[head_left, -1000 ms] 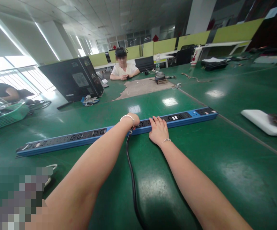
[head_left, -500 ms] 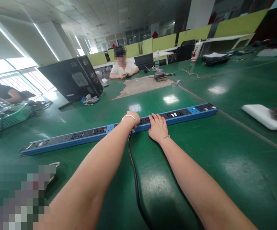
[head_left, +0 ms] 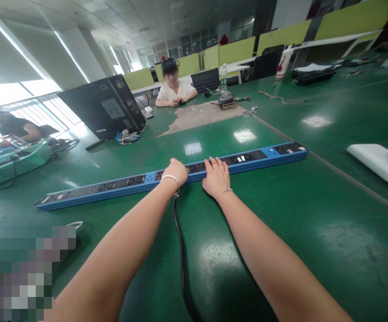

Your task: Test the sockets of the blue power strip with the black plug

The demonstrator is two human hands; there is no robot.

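A long blue power strip [head_left: 247, 167] with black sockets lies across the green table. My left hand [head_left: 176, 171] is closed at the strip's middle, its fingers curled on the far side. A thick black cable [head_left: 179, 241] runs up from the near edge to beneath this hand and moves with it; the cable's end is hidden in the grip. Just to the right, my right hand [head_left: 217, 176] rests on the strip, fingers stretched out and a little apart over the sockets, thumb toward the near side.
A black computer case [head_left: 103, 107] stands back left, with gloves [head_left: 127, 137] beside it. Further left is a green basket [head_left: 29, 161]. A person [head_left: 175, 89] sits across the table, near a bottle [head_left: 224, 79]. A white object [head_left: 377, 163] lies at right.
My left hand has shifted left along the strip, and the cable below it has moved left too. My right hand has also gone slightly left. The view has turned a little.
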